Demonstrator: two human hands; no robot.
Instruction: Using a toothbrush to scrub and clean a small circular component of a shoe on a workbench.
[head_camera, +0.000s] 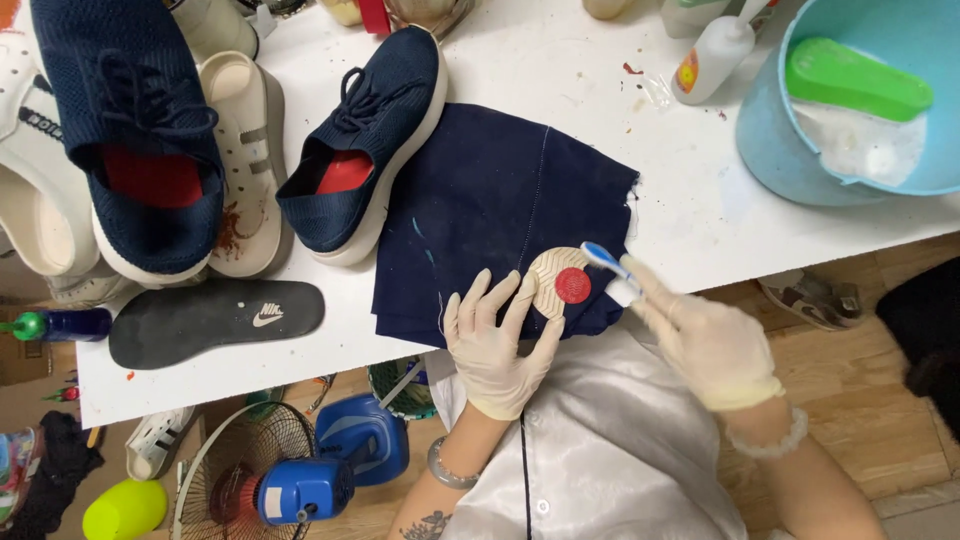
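My left hand, in a pale glove, holds a beige insole by its heel end, which carries a round red pad. My right hand, also gloved, grips a blue and white toothbrush whose head rests against the insole's edge. Both hands hover over a dark navy cloth spread on the white table. A navy knit shoe with a red lining stands just left of the cloth. A second navy shoe lies further left.
A black insole lies near the table's front edge. White shoes sit between the navy ones. A light blue basin with soapy water and a green brush stands at the right, beside a squeeze bottle. A blue fan stands on the floor.
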